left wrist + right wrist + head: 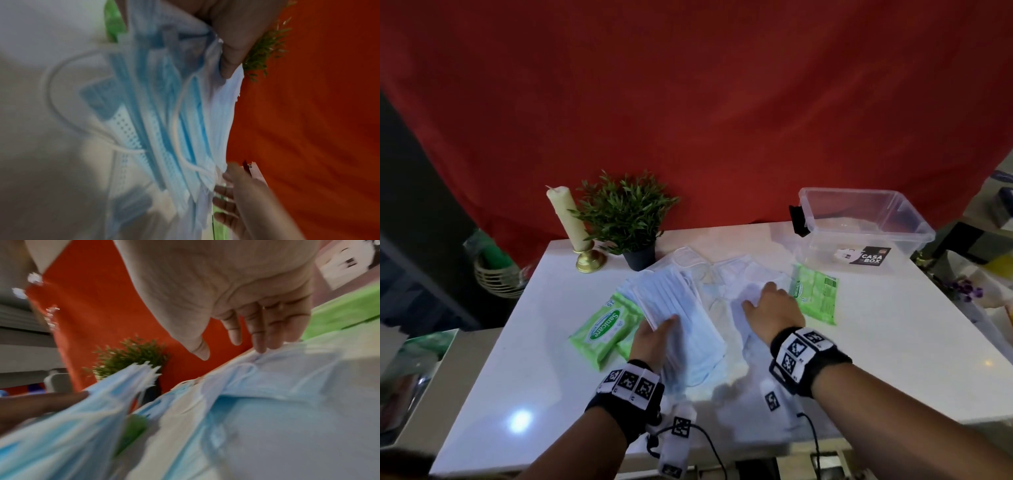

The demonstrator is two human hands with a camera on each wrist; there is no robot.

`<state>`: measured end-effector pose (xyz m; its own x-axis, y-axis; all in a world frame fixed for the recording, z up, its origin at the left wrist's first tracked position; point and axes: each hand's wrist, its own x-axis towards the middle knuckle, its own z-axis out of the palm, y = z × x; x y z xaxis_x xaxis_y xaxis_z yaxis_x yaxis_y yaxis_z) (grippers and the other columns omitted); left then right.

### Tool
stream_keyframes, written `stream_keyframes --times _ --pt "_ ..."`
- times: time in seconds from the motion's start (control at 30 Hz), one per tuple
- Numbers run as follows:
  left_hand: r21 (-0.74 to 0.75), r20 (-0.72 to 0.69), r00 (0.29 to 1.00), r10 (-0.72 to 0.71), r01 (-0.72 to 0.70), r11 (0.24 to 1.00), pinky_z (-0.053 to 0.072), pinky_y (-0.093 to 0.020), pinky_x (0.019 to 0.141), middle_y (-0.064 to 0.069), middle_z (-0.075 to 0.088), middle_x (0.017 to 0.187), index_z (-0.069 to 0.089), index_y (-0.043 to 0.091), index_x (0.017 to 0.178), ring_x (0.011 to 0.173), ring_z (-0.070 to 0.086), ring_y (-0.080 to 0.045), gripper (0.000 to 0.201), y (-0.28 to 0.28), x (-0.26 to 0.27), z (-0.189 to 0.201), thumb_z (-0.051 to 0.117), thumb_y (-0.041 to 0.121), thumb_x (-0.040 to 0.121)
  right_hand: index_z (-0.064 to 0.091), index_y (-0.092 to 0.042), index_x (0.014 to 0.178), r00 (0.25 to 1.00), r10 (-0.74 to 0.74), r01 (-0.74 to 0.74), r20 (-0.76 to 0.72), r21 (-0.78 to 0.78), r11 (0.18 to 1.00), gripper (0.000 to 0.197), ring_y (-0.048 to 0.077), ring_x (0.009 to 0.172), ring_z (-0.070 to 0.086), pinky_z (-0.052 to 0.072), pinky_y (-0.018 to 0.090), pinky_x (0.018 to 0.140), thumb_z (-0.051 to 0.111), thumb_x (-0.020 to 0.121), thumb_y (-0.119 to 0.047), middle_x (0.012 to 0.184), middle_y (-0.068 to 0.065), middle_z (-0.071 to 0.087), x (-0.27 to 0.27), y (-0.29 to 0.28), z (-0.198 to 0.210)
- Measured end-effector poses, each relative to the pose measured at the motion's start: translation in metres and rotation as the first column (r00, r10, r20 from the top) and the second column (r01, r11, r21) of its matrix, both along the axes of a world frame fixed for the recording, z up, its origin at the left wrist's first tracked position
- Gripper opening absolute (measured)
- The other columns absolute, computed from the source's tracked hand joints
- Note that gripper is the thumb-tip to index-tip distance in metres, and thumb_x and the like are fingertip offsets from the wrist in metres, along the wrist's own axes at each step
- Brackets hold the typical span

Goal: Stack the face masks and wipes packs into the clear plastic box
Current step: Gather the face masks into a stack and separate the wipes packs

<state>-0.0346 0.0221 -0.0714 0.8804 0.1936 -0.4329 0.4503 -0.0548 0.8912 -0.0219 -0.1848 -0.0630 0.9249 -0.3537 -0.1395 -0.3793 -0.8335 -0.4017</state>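
Masks (674, 308): left hand (654, 337) pinches a bundle; right hand (774, 308), fingers spread flat, presses loose masks (739, 277) on table (551, 359). Square bundle edges, tuck loops before box (859, 222), far right.

Cream candle (565, 216) in brass holder, tilted, beside potted plant (626, 213); red backdrop cloth (688, 102) behind.

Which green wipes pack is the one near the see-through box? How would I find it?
Find the clear plastic box at the white table's far right corner. Just in front of it lies a green wipes pack, beside the right hand. The other green packs lie left, beyond the masks.
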Motion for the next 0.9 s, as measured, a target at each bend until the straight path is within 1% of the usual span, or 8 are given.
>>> stream_keyframes --times 0.17,0.23,0.33,0.43,0.57,0.67,0.77,0.9 --pt "-0.092 -0.012 0.999 0.043 -0.044 0.995 0.05 -0.05 0.101 -0.012 0.074 0.111 0.067 0.013 0.112 0.103 0.069 -0.032 0.049 0.019 0.001 -0.004 0.075 0.042 0.073 0.029 -0.002 0.135 0.98 -0.186 0.19 -0.07 0.067 0.979 0.065 0.041 0.117 0.055 0.049 0.042 0.094 0.06 0.09 -0.037 0.13 0.024 0.052 0.023 -0.011 -0.01" --pt "-0.091 -0.029 0.999 0.041 -0.043 0.995 0.051 -0.052 0.099 -0.014 0.074 0.108 0.067 0.012 0.113 0.101 0.07 -0.034 0.051 0.026 0.004 -0.01 0.075 0.036 0.07 0.029 -0.004 0.133 0.972 -0.218 0.225 -0.088 0.084 0.971 0.064 0.039 0.113 0.057 0.051 0.043 0.093 0.064 0.085 -0.026 0.125 0.023 0.056 0.029 -0.009 -0.011" --pt "-0.063 -0.027 0.999 0.02 -0.022 0.998 0.051 -0.051 0.1 -0.015 0.073 0.109 0.064 0.009 0.12 0.101 0.069 -0.034 0.037 0.03 0.003 -0.005 0.07 0.019 0.084 0.028 -0.007 0.136 0.956 -0.282 0.293 -0.085 0.164 0.942 0.067 0.037 0.113 0.058 0.05 0.045 0.094 0.065 0.081 -0.016 0.12 0.02 0.061 0.033 -0.005 -0.013" --pt "-0.06 -0.015 1.0 0.013 -0.014 0.998 0.05 -0.05 0.1 -0.013 0.073 0.108 0.063 0.012 0.118 0.101 0.068 -0.033 0.031 0.027 0.003 -0.001 0.067 0.018 0.088 0.031 -0.015 0.139 0.941 -0.337 0.324 0.04 0.186 0.927 0.068 0.034 0.117 0.055 0.039 0.044 0.099 0.063 0.079 -0.014 0.118 0.015 0.063 0.028 -0.001 -0.009" --pt "-0.081 0.006 1.0 0.011 -0.01 0.997 0.054 -0.041 0.092 -0.014 0.072 0.106 0.062 0.008 0.115 0.097 0.068 -0.031 0.026 0.016 0.006 -0.002 0.064 0.018 0.091 0.045 -0.013 0.131 0.906 -0.19 0.134 0.378 0.168 0.977 0.053 0.033 0.098 0.062 0.047 0.039 0.085 0.061 0.081 -0.012 0.093 0.009 0.07 0.011 0.009 0.01" --pt "-0.065 0.021 1.0 0.0 0.001 0.998 0.053 -0.033 0.075 -0.014 0.069 0.096 0.061 0.006 0.11 0.082 0.065 -0.026 0.019 0.003 0.007 -0.001 0.062 0.011 0.092 0.066 -0.008 0.105 0.886 -0.01 -0.032 0.463 0.082 0.996 0.023 0.031 0.084 0.065 0.052 0.035 0.073 0.058 0.085 -0.013 0.091 0.011 0.068 -0.001 0.022 0.033" --pt "-0.044 0.045 0.998 -0.045 0.047 0.998 0.053 -0.039 0.091 -0.014 0.07 0.103 0.061 0.001 0.114 0.092 0.065 -0.027 0.026 -0.008 0.009 -0.001 0.064 0.009 0.09 0.068 -0.007 0.088 0.892 0.198 -0.184 0.406 -0.074 0.98 0.016 0.032 0.078 0.063 0.046 0.03 0.065 0.054 0.085 -0.015 0.09 0.01 0.062 -0.014 0.042 0.048" --pt "-0.067 -0.021 0.998 -0.055 0.054 0.996 0.04 -0.041 0.108 -0.019 0.062 0.125 0.056 0.006 0.125 0.119 0.058 -0.033 0.04 -0.02 0.007 0.004 0.057 0.031 0.093 0.066 -0.005 0.094 0.889 0.365 -0.348 0.276 -0.112 0.931 0.019 0.034 0.088 0.062 0.04 0.029 0.067 0.05 0.087 -0.014 0.101 0.012 0.057 -0.032 0.072 0.045"
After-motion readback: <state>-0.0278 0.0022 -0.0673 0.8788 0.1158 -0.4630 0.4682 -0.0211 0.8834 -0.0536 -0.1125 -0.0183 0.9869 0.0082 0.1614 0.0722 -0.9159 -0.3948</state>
